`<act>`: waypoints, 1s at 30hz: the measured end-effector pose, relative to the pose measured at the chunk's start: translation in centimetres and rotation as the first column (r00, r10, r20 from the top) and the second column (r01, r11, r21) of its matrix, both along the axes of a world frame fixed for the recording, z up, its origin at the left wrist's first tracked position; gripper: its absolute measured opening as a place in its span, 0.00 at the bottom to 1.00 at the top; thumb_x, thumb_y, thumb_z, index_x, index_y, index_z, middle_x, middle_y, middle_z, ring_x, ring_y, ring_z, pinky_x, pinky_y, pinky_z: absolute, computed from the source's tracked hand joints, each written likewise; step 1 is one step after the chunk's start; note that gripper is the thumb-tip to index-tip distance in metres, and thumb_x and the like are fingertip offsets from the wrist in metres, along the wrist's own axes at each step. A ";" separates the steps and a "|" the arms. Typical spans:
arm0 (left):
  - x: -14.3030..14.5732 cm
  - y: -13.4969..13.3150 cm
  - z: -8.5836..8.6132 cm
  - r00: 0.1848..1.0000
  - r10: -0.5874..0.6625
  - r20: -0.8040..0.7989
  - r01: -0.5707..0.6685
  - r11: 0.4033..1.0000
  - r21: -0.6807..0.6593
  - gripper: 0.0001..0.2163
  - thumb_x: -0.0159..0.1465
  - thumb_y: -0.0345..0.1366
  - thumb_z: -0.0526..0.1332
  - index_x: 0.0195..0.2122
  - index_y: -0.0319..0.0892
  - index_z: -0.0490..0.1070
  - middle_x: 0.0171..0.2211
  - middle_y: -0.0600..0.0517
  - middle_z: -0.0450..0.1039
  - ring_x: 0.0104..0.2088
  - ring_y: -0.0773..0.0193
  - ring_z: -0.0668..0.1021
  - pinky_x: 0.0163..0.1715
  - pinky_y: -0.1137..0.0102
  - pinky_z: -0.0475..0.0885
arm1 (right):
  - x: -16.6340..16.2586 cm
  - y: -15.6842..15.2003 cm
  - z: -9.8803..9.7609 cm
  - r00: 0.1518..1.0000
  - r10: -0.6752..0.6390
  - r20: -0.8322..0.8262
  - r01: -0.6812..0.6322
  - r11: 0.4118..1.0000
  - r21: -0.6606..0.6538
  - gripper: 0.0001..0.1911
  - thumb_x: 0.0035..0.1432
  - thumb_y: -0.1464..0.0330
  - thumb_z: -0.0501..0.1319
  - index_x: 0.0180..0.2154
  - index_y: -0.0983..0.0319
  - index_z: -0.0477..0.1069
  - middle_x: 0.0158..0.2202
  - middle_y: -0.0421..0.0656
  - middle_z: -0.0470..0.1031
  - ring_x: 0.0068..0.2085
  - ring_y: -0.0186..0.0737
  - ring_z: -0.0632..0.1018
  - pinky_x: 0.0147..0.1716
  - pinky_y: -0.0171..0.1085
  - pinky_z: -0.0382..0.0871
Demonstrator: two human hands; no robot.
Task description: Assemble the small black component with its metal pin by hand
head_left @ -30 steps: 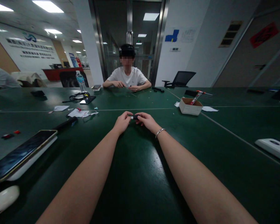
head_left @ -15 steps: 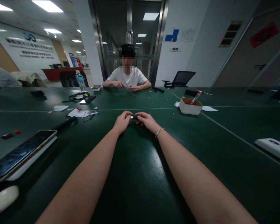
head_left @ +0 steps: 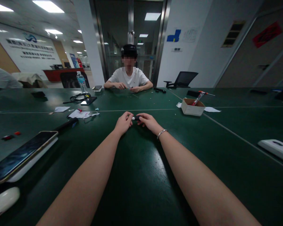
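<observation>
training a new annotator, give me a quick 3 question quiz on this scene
1. True or false: the left hand and the right hand both hold the small dark part.
2. Which wrist wears the bracelet?
3. The open cardboard box sits: A) to the person's left B) to the person's right C) between the forearms.
Key: 1 true; 2 the right; 3 B.
</observation>
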State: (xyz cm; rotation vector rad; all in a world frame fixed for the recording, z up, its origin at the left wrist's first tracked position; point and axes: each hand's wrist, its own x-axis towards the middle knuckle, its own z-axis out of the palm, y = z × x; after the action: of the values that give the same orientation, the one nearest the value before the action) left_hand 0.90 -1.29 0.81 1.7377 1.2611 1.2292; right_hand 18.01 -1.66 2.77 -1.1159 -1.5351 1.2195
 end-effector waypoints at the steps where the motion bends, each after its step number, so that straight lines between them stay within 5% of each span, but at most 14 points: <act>1: 0.0 0.0 0.0 1.000 0.005 0.006 -0.005 1.000 -0.008 0.12 0.64 0.44 0.53 0.39 0.43 0.68 0.20 0.57 0.67 0.20 0.70 0.70 0.23 0.74 0.64 | 0.0 0.0 0.0 1.000 -0.002 -0.001 0.002 1.000 -0.001 0.11 0.61 0.75 0.56 0.44 0.64 0.72 0.32 0.43 0.77 0.28 0.30 0.77 0.21 0.26 0.63; 9: 0.0 0.3 -0.1 0.997 -0.013 0.082 0.017 0.998 -0.057 0.06 0.60 0.33 0.54 0.38 0.43 0.66 0.22 0.57 0.69 0.22 0.69 0.72 0.25 0.73 0.67 | 0.1 0.3 -0.3 1.000 0.006 -0.015 -0.006 1.000 0.007 0.10 0.61 0.75 0.56 0.43 0.63 0.72 0.31 0.42 0.76 0.28 0.30 0.78 0.20 0.25 0.63; 21: -0.3 0.9 -0.7 0.996 0.077 0.037 -0.079 0.996 0.043 0.08 0.59 0.37 0.60 0.37 0.42 0.71 0.36 0.50 0.74 0.37 0.64 0.75 0.39 0.68 0.69 | 0.1 0.2 -0.3 0.998 -0.030 -0.048 0.030 1.000 0.003 0.09 0.61 0.75 0.55 0.42 0.63 0.72 0.28 0.41 0.74 0.26 0.29 0.77 0.20 0.25 0.65; 30: -0.2 0.6 -0.2 0.999 0.027 0.022 -0.028 0.999 0.045 0.07 0.61 0.39 0.58 0.36 0.43 0.71 0.27 0.54 0.72 0.30 0.67 0.74 0.35 0.71 0.68 | 0.1 0.2 -0.2 0.999 -0.026 -0.040 0.026 1.000 -0.002 0.10 0.61 0.75 0.56 0.42 0.63 0.72 0.29 0.41 0.75 0.27 0.30 0.77 0.21 0.25 0.65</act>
State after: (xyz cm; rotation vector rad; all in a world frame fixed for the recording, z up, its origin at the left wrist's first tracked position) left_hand 0.69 -0.70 0.65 1.7400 1.2571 1.2979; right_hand 18.11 -1.49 2.57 -1.1025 -1.4861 1.2185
